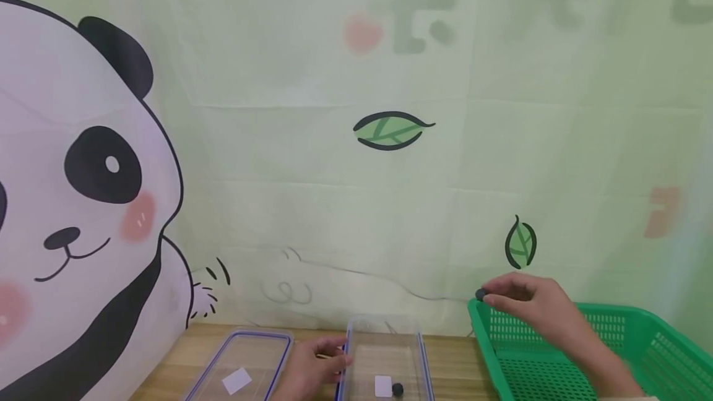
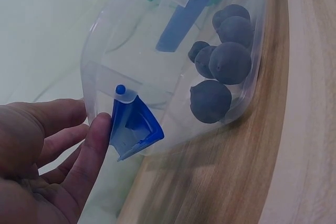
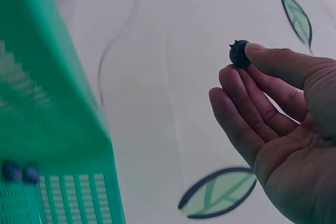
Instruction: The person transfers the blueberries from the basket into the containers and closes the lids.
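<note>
Between thumb and fingertips, my right hand (image 1: 537, 305) pinches a blueberry (image 3: 239, 53), raised over the near-left rim of the green basket (image 1: 484, 339). The small crown on the blueberry shows in the right wrist view. My left hand (image 1: 314, 367) holds the left side wall of a clear plastic container (image 1: 384, 351), its fingers (image 2: 97, 135) right at the rim beside a blue latch (image 2: 134, 124). Several blueberries (image 2: 230, 63) lie on the bottom of this container in the left wrist view. A white label (image 1: 383, 386) shows next to one of them in the head view.
A clear lid with a blue seal (image 1: 289, 342) and a white label (image 1: 237, 380) lies left of the container on the wooden table (image 1: 451, 364). Two blurred blueberries (image 3: 21, 172) appear in the basket. Behind everything hangs a light green cloth (image 1: 312, 215) with panda and leaf prints.
</note>
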{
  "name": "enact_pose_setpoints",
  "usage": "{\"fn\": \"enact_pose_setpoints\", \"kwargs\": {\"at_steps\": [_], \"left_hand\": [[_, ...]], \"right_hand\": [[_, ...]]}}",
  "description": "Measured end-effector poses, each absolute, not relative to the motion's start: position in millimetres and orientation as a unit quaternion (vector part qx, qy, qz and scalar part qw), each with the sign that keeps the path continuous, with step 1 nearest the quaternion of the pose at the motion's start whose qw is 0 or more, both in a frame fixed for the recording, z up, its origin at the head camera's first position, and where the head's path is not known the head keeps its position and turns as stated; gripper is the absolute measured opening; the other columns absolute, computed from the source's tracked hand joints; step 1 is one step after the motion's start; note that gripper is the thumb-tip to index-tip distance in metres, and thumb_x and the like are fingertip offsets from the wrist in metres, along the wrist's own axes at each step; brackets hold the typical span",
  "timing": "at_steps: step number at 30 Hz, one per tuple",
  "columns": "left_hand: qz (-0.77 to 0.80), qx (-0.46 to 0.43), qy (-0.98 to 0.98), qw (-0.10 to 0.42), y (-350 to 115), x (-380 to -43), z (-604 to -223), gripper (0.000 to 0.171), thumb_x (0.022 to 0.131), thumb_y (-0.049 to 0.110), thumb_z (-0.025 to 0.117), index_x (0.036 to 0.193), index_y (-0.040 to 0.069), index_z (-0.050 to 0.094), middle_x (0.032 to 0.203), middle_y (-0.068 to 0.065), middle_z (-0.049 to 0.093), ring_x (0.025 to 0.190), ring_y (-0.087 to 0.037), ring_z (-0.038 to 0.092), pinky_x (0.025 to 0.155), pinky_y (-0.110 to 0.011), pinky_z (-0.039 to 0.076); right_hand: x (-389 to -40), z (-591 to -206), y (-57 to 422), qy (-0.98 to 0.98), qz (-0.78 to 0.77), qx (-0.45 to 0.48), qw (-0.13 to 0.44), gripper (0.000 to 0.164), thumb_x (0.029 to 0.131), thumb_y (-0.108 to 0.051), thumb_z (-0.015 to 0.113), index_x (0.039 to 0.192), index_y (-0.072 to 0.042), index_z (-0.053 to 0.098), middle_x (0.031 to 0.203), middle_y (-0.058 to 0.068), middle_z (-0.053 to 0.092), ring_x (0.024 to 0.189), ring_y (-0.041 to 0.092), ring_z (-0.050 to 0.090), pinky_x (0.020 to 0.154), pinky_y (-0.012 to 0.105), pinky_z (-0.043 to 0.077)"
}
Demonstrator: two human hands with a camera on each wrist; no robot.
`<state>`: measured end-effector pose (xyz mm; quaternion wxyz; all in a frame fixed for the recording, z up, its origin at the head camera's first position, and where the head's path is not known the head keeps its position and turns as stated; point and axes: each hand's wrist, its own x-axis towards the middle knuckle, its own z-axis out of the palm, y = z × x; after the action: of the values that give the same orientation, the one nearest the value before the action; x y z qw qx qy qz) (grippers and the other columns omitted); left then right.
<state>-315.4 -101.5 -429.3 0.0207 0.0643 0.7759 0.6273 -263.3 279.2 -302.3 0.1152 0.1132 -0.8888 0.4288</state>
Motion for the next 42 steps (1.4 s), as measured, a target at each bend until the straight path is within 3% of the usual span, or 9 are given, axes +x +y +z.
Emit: {"fn": "enact_pose_setpoints", "kwargs": {"at_steps": [9, 19, 27, 36, 42], "left_hand": [[0.628, 0.06, 0.775, 0.022, -101, -315, -429, 0.037, 0.093, -0.003, 0.079, 0.128, -0.009, 0.07, 0.097, -0.008, 0.069, 0.083, -0.019, 0.073, 0.074, -0.033, 0.068], [0.624, 0.057, 0.779, 0.022, -100, -316, -428, 0.036, 0.093, -0.003, 0.078, 0.128, -0.008, 0.071, 0.097, -0.008, 0.069, 0.083, -0.017, 0.072, 0.075, -0.033, 0.068], [0.623, 0.072, 0.779, 0.017, -102, -315, -429, 0.037, 0.093, -0.003, 0.079, 0.128, -0.009, 0.07, 0.096, -0.007, 0.07, 0.083, -0.018, 0.072, 0.074, -0.034, 0.068], [0.62, 0.072, 0.781, 0.019, -104, -316, -430, 0.037, 0.093, -0.002, 0.079, 0.128, -0.008, 0.071, 0.095, -0.006, 0.07, 0.082, -0.02, 0.073, 0.074, -0.036, 0.068], [0.623, 0.082, 0.778, 0.013, -104, -316, -431, 0.037, 0.092, -0.002, 0.08, 0.128, -0.009, 0.07, 0.094, -0.005, 0.071, 0.082, -0.021, 0.074, 0.073, -0.037, 0.068]], "right_hand": [[-254, -319, 243, -0.862, 0.485, 0.121, 0.089, 0.031, 0.096, -0.033, 0.081, 0.116, -0.009, 0.078, 0.108, 0.001, 0.078, 0.099, 0.021, 0.071, 0.083, 0.033, 0.062], [-255, -335, 219, -0.842, 0.51, 0.163, 0.061, 0.031, 0.096, -0.03, 0.082, 0.114, -0.006, 0.078, 0.108, 0.004, 0.077, 0.1, 0.022, 0.072, 0.081, 0.027, 0.063], [-259, -349, 207, -0.837, 0.508, 0.201, 0.039, 0.025, 0.097, -0.024, 0.08, 0.113, -0.004, 0.078, 0.106, 0.004, 0.077, 0.099, 0.022, 0.074, 0.08, 0.031, 0.066], [-261, -367, 181, -0.808, 0.546, 0.219, -0.03, 0.017, 0.099, -0.014, 0.078, 0.11, -0.001, 0.077, 0.102, 0.007, 0.077, 0.094, 0.026, 0.073, 0.082, 0.031, 0.065], [-270, -385, 167, -0.822, 0.526, 0.212, -0.06, 0.014, 0.096, -0.012, 0.08, 0.107, -0.004, 0.077, 0.098, 0.003, 0.076, 0.09, 0.02, 0.071, 0.084, 0.039, 0.065]]}}
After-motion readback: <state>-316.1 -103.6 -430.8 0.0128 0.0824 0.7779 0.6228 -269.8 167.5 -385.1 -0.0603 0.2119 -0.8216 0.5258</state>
